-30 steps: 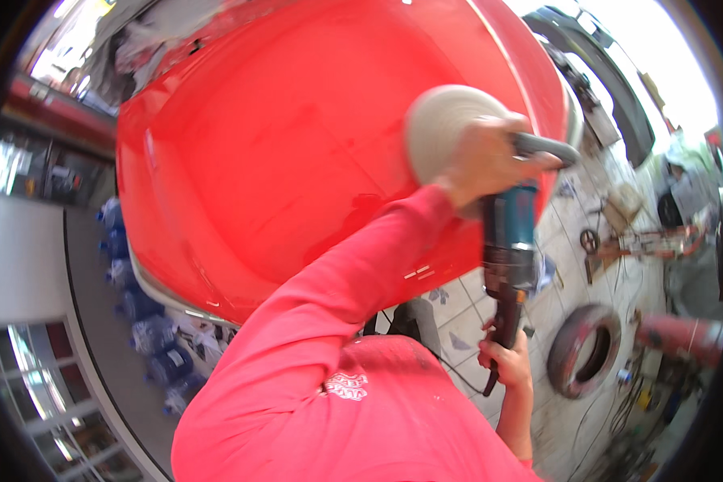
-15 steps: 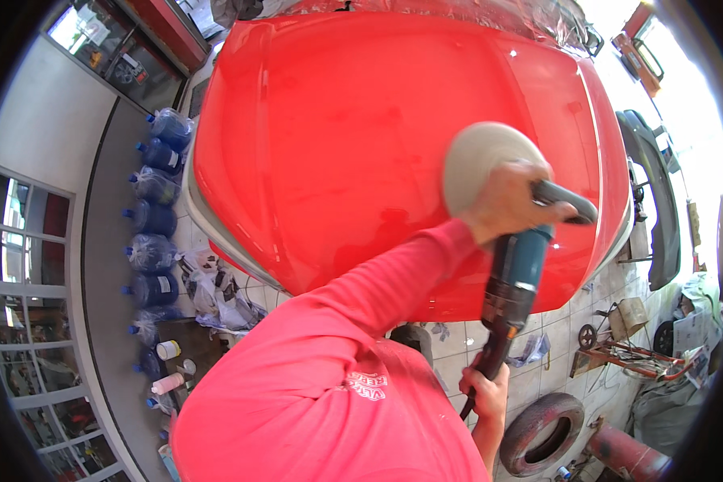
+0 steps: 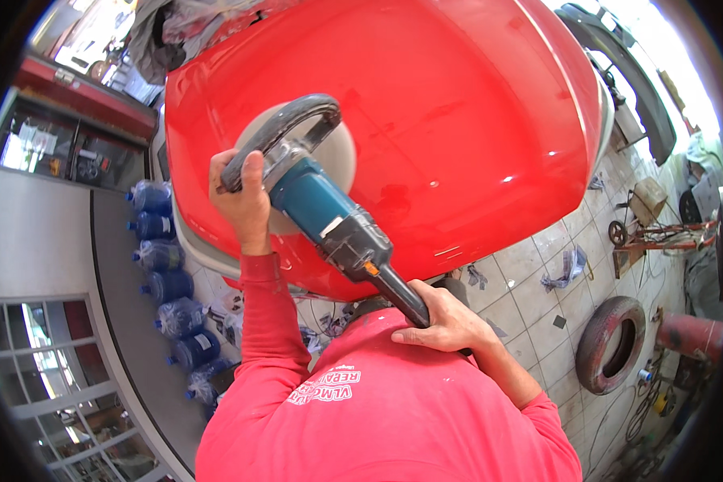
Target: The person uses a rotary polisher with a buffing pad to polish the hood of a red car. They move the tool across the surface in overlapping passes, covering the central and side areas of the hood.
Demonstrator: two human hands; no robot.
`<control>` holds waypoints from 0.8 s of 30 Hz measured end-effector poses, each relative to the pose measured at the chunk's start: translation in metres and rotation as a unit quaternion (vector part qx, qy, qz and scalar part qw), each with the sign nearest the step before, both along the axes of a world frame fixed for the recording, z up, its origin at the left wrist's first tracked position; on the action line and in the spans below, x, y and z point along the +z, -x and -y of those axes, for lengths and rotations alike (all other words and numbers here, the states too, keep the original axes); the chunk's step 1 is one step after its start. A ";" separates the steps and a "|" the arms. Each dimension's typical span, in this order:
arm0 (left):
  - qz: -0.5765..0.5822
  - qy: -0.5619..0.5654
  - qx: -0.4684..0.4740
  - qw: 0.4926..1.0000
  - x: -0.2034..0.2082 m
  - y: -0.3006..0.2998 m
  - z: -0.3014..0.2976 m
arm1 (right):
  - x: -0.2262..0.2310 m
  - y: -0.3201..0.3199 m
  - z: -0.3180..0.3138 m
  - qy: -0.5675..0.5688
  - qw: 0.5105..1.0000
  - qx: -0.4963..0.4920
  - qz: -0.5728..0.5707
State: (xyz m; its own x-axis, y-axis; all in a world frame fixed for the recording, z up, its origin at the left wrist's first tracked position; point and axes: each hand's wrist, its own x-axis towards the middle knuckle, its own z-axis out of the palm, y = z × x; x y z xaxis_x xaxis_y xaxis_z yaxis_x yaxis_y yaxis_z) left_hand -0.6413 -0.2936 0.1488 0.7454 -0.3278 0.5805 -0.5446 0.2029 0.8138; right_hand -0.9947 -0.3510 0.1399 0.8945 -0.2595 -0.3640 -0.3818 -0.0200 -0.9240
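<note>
A teal and black rotary polisher [image 3: 313, 201] lies across the left part of a glossy red car hood [image 3: 442, 120]. Its round pale buffing pad [image 3: 341, 157] rests on the paint, partly hidden under the machine. My left hand [image 3: 245, 197] is closed round the left end of the black loop handle at the polisher's head. At the rear, my right hand [image 3: 446, 317] grips the black back handle close to my body. Dark patches and bright reflections show on the hood.
Several blue water jugs [image 3: 169, 285] line the grey wall on the left. A tire [image 3: 610, 345] lies on the tiled floor at right, near a red cylinder [image 3: 691, 336] and a hand cart [image 3: 659, 237]. A dark bumper [image 3: 618, 64] stands beyond the hood's right side.
The polisher has swept from the right side of the hood to the left, turning as it went. Both hands stay on it, and the view has shifted too.
</note>
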 end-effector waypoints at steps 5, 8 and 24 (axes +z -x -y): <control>-0.009 -0.041 -0.169 0.985 0.005 0.003 0.036 | 0.015 0.021 0.042 -0.008 0.997 -0.018 -0.068; -0.005 -0.046 -0.186 0.981 0.009 0.028 0.100 | 0.007 0.047 0.066 -0.017 0.996 -0.076 -0.040; 0.087 -0.131 -0.340 0.927 0.013 0.276 0.526 | -0.004 0.169 0.221 -0.164 0.847 -0.498 0.091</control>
State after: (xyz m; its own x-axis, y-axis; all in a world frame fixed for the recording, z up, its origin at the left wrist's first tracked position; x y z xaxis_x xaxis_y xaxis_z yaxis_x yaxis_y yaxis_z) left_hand -0.9168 -0.8195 0.1620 0.2172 -0.8347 0.5061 -0.4910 0.3547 0.7957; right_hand -1.1634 -0.5725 0.1355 0.3409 -0.8294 -0.4427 0.0905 0.4976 -0.8627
